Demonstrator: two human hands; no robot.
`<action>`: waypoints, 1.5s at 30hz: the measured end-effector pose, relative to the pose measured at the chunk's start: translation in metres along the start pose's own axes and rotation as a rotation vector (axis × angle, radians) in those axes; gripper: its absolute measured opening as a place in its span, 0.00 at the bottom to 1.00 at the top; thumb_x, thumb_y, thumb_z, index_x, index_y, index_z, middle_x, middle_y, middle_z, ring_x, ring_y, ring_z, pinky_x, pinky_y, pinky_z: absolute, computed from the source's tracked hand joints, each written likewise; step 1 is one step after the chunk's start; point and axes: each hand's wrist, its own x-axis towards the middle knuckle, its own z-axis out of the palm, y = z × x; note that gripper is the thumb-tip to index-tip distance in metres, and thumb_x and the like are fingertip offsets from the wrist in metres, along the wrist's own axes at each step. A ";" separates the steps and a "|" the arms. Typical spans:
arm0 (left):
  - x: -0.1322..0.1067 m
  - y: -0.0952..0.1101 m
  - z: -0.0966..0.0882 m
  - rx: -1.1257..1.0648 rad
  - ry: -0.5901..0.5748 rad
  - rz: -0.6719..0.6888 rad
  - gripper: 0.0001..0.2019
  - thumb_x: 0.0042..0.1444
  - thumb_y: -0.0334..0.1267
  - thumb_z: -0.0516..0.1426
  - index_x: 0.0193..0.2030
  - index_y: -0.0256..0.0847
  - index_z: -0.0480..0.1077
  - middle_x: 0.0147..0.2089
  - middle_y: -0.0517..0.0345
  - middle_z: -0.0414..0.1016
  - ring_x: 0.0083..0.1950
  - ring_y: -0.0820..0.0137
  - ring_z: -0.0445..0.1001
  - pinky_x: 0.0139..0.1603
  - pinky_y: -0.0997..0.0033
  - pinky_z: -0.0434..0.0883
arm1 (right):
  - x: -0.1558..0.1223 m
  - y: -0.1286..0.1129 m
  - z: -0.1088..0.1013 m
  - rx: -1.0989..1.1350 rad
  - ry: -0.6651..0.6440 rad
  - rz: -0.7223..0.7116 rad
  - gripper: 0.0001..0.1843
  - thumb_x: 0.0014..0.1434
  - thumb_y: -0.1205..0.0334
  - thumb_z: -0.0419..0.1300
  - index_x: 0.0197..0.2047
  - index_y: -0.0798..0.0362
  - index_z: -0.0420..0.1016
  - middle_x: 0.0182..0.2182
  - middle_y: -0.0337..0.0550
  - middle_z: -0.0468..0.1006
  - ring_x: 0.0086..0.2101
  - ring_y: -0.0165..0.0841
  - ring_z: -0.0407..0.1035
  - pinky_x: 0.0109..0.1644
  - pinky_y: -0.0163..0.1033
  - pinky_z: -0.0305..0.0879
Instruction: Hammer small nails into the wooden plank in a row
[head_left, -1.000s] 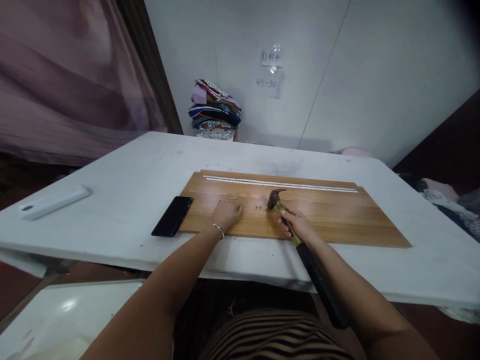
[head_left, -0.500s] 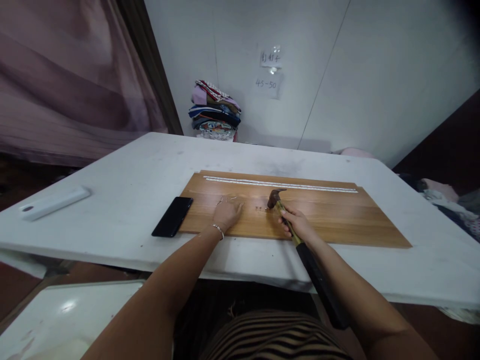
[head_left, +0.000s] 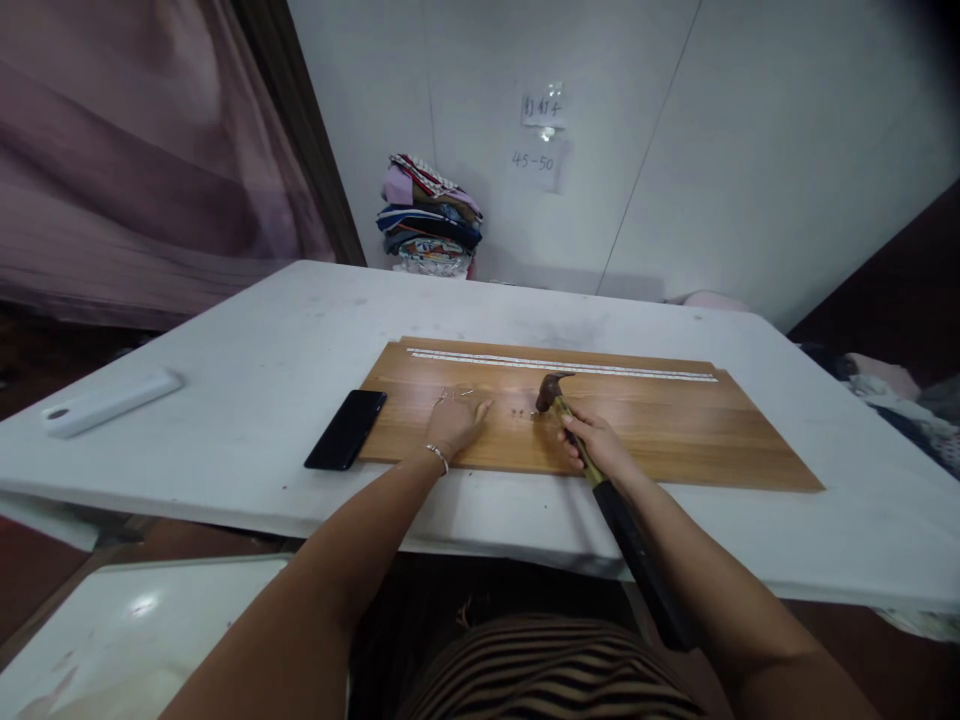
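Lower centre of the frame, the left hand [head_left: 457, 425] lies over the brown board [head_left: 712, 430] with its back to the camera; its thumb points out to the right, but the other fingertips are hidden, so whether they are together or pinching anything cannot be told; loose nails [head_left: 466, 392] show just beyond it, partly covered; right of centre, the right hand [head_left: 600, 447] has its fingers wrapped around the hammer [head_left: 622, 530], whose head sits just beside a few tiny nails in the board [head_left: 517, 413], the rightmost hard to make out against it; both upper arms are cut off at the bottom; the board's near edge runs close to the table [head_left: 225, 400] edge; wood stretches right of the hammer; a phone [head_left: 346, 430] bounds the board's left side.
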 end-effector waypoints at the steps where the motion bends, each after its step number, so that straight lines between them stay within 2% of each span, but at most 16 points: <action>1: 0.000 0.000 -0.001 0.002 0.000 -0.004 0.29 0.73 0.49 0.41 0.47 0.40 0.82 0.50 0.45 0.85 0.53 0.58 0.81 0.66 0.58 0.66 | 0.000 0.001 0.000 0.002 -0.003 -0.002 0.20 0.49 0.51 0.69 0.42 0.49 0.70 0.23 0.31 0.71 0.16 0.24 0.57 0.15 0.29 0.50; 8: 0.000 0.002 -0.002 -0.002 -0.015 -0.012 0.29 0.73 0.47 0.41 0.47 0.37 0.82 0.50 0.42 0.84 0.53 0.57 0.81 0.65 0.58 0.68 | -0.001 0.003 0.000 0.019 -0.007 0.021 0.23 0.47 0.51 0.69 0.44 0.49 0.70 0.22 0.30 0.71 0.16 0.24 0.56 0.15 0.29 0.51; 15: 0.001 0.001 -0.001 0.020 0.006 0.002 0.28 0.73 0.46 0.42 0.44 0.37 0.83 0.48 0.42 0.84 0.53 0.56 0.81 0.65 0.57 0.67 | -0.001 -0.001 0.002 0.007 0.003 0.005 0.20 0.48 0.51 0.69 0.41 0.49 0.70 0.22 0.30 0.71 0.16 0.24 0.57 0.15 0.29 0.51; 19: -0.002 0.002 -0.004 -0.009 -0.010 0.001 0.25 0.71 0.47 0.45 0.43 0.40 0.83 0.48 0.45 0.85 0.52 0.57 0.81 0.60 0.58 0.70 | -0.001 -0.001 0.003 0.008 0.009 0.019 0.22 0.47 0.52 0.69 0.43 0.50 0.70 0.22 0.30 0.72 0.15 0.24 0.57 0.14 0.29 0.51; 24: -0.003 0.003 -0.005 0.010 -0.031 -0.008 0.24 0.70 0.45 0.45 0.43 0.42 0.83 0.49 0.47 0.85 0.50 0.58 0.81 0.56 0.61 0.71 | 0.000 0.000 0.002 0.000 -0.008 0.028 0.21 0.47 0.50 0.70 0.40 0.50 0.70 0.21 0.30 0.72 0.15 0.23 0.57 0.14 0.29 0.52; 34: -0.001 0.002 -0.005 0.015 -0.025 0.009 0.25 0.70 0.45 0.44 0.42 0.41 0.83 0.48 0.46 0.85 0.51 0.58 0.80 0.58 0.60 0.70 | 0.000 -0.005 0.002 0.009 0.004 0.015 0.22 0.46 0.51 0.70 0.41 0.50 0.70 0.22 0.29 0.71 0.15 0.23 0.56 0.14 0.29 0.51; 45: -0.001 0.002 -0.003 0.014 -0.027 0.004 0.25 0.70 0.45 0.44 0.42 0.40 0.82 0.49 0.45 0.85 0.50 0.58 0.81 0.60 0.59 0.70 | 0.000 0.000 0.001 0.012 -0.015 0.026 0.21 0.48 0.51 0.69 0.42 0.50 0.70 0.22 0.30 0.71 0.15 0.23 0.56 0.15 0.29 0.50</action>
